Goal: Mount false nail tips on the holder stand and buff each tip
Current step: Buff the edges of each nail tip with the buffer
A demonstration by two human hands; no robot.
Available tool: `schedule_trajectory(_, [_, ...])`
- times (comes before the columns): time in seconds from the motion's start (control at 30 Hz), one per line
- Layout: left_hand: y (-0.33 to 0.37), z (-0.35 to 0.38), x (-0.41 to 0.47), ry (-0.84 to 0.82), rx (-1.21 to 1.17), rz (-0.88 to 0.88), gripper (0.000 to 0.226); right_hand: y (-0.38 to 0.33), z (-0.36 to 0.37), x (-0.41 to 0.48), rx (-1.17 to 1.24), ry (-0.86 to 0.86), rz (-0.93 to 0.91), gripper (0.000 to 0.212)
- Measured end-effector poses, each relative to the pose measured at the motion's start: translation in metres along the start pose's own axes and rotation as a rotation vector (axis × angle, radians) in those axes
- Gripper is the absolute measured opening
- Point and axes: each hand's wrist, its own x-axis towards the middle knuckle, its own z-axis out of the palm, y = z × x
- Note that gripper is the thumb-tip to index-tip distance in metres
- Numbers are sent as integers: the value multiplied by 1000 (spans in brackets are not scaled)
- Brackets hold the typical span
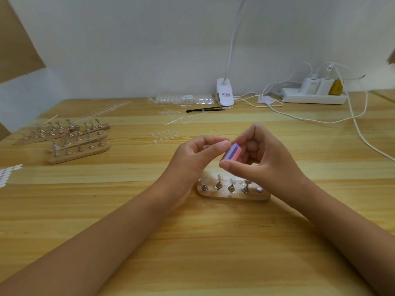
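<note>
**Where the buffer meets the tip, a light touch counts**

Because false nail tips (205, 180) are thin, featherweight shells of slick plastic, one will likely flex, skate or ping away under any real pressure. It wants holding by its edges or by the peg beneath it, never by the face being buffed.

Both hands hover above the holder stand (233, 195), which lies on the tabletop (192, 242) just in front of the person. The right hand (263, 154) has its fingers clamped on a purple-and-pink buffer block (232, 153), thumb under the near end and the other fingers over the far end. The block looks light and slightly cushioned, easy to steer with fingertips alone.

The left hand (196, 154) has thumb and forefinger pinched together right against the block's upper end. They are presumably on a nail tip, though the piece itself is hidden between them.

On the stand, four pegs (218, 184) stand upright carrying pale tips, and the spot at the right end (259, 190) is bare. Spare stands (79, 149) and loose tips (164, 135) lie well apart, to the left and farther back.
</note>
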Motion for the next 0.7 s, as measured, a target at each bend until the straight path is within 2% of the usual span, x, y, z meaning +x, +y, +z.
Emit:
schedule_trajectory(0.13, [1, 1, 0, 16, 13, 1, 35, -1, -3, 2, -5, 56, 2, 47])
schedule_trajectory(0.27, [0, 1, 1, 10, -21, -19, 35, 0, 0, -1, -11, -23, -28, 44])
schedule_trajectory(0.37, [3, 2, -1, 12, -6, -12, 34, 1, -3, 3, -9, 62, -32, 44])
schedule_trajectory(0.5, [3, 2, -2, -1, -26, -4, 32, 2, -1, 0, -11, -26, -49, 41])
schedule_trajectory(0.63, [5, 3, -2, 20, -18, 9, 34, 1, -2, 3, 33, 46, -32, 46])
schedule_trajectory(0.7, [5, 2, -2, 13, -25, 12, 33, 0, -2, 1, 28, -14, -28, 45])
